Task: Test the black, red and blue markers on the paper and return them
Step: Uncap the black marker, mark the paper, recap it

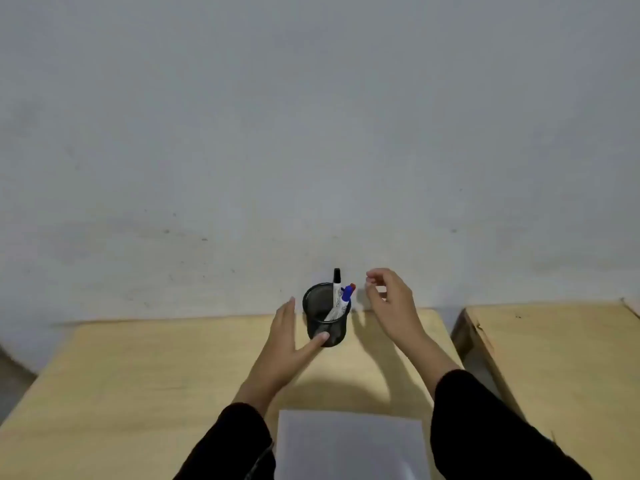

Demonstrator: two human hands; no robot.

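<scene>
Markers (341, 299) upright in mesh cup (325, 317) at table's (138, 368) far edge; left hand (294, 341) open, steadying cup; right hand (391, 299) loosely curled, empty, beside caps; light, stiff, likely slick; pinch capped top.

A black mesh cup (326, 317) stands at the table's (138, 375) far edge, holding black (336, 282), blue (346, 297) and red (352, 286) markers. The left hand (289, 344) touches the cup's side; the right hand (391, 299) hovers beside it, fingers loosely curled. Paper (349, 445) lies at the near edge.
</scene>
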